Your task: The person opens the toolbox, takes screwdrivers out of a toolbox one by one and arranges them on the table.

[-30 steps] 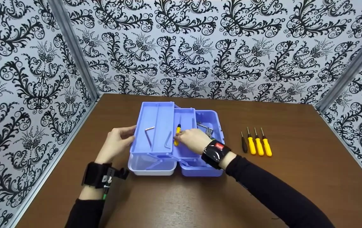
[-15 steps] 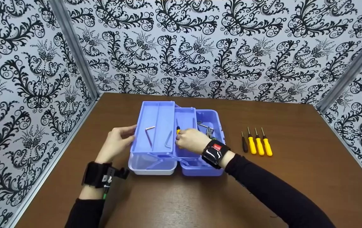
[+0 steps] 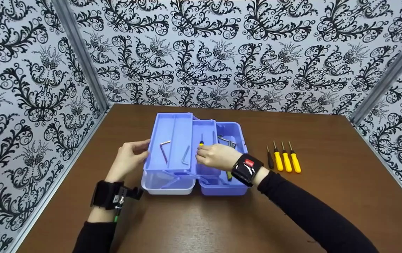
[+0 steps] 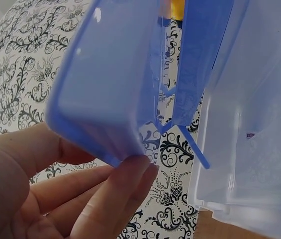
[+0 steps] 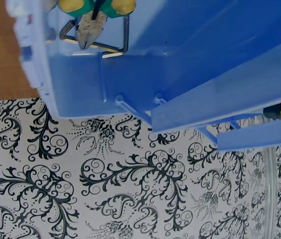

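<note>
Blue plastic toolbox at table centre, cantilever trays fanned open; upper tray at 9 o'clock of the box, middle tray beside it, base bin at 3 o'clock; pale translucent lid hangs low at 7 o'clock.

Left hand at 9 o'clock of the upper tray; fingers straight and relaxed, tips touching the tray's outer wall and underside, clamping nothing.

Right hand over the middle tray, curled fingers pinching a yellow-handled screwdriver; only its black collar and thin shaft show at 12 o'clock of the knuckles; handle mostly hidden under the hand.

Two bent steel hex keys lie in the upper tray, apart from each other; pliers with yellow-green grips and wire-like metal pieces in the base bin, partly blocked by the right wrist.

At 3 o'clock of the box, well apart: a row of four drivers, one black, three yellow, parallel, tips toward 12 o'clock.

Table brown wood-grain, matte; walls white with black scroll pattern, grey metal corner posts; box plastic smooth, slightly glossy. Black wrist straps on both arms; right strap carries a small red label, writing unreadable.
</note>
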{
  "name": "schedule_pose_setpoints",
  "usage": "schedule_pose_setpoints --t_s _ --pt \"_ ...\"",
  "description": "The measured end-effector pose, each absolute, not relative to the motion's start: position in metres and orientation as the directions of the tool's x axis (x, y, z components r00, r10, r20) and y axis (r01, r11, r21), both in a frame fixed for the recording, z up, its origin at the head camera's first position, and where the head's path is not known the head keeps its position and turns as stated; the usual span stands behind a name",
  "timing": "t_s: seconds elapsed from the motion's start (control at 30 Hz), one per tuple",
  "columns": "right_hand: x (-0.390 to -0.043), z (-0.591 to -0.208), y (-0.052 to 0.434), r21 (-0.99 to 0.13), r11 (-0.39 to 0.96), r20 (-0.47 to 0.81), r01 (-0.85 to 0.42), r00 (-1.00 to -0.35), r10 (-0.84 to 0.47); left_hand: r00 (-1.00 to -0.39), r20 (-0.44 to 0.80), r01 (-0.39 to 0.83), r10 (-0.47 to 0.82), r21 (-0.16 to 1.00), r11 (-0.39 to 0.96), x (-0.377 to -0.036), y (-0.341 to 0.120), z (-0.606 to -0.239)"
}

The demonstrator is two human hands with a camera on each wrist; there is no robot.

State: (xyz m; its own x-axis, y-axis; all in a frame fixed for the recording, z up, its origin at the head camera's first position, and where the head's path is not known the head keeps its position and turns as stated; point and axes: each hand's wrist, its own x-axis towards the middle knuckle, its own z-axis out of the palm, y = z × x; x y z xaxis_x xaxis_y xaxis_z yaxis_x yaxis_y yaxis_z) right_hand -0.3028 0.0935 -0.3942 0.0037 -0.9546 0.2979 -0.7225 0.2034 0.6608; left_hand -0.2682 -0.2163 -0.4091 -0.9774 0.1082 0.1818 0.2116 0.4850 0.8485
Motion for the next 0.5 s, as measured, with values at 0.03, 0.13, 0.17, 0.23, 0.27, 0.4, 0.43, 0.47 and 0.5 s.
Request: schedule_pose_setpoints --t_s 0.03,0.13,0.17,0.23,0.27,0.4,0.43,0.47,0.5 --pt "-0.303 -0.394 0.096 0.666 0.202 0.31 -0.718 0.021 -0.95 -0.978 0.182 0.209 0.103 0.846 0.49 -0.268 -0.216 -0.409" --pt "-0.302 -0.392 0.103 0.682 0.194 0.332 -0.705 0.063 -0.941 -0.98 0.173 0.198 0.095 0.845 0.497 -0.268 -0.216 -0.409" --pt "-0.302 -0.392 0.106 0.685 0.191 0.337 -0.703 0.073 -0.939 -0.981 0.172 0.195 0.091 0.843 0.501 -0.268 -0.215 -0.409" --pt "-0.301 -0.391 0.112 0.689 0.187 0.345 -0.7 0.09 -0.934 -0.98 0.176 0.196 0.088 0.838 0.509 -0.269 -0.215 -0.408" --pt "-0.3 -0.39 0.115 0.69 0.186 0.35 -0.699 0.097 -0.932 -0.98 0.176 0.197 0.09 0.839 0.508 -0.269 -0.215 -0.408" --pt "-0.298 -0.389 0.129 0.694 0.19 0.364 -0.694 0.11 -0.925 -0.98 0.174 0.197 0.092 0.842 0.502 -0.27 -0.215 -0.408" --pt "-0.297 -0.389 0.132 0.697 0.191 0.364 -0.691 0.111 -0.925 -0.98 0.173 0.197 0.094 0.842 0.502 -0.27 -0.215 -0.408" --pt "-0.296 -0.389 0.136 0.7 0.191 0.364 -0.688 0.113 -0.925 -0.981 0.171 0.196 0.095 0.843 0.501 -0.27 -0.215 -0.408" --pt "-0.295 -0.389 0.139 0.704 0.191 0.363 -0.684 0.115 -0.925 -0.981 0.172 0.196 0.094 0.843 0.502 -0.27 -0.216 -0.408"
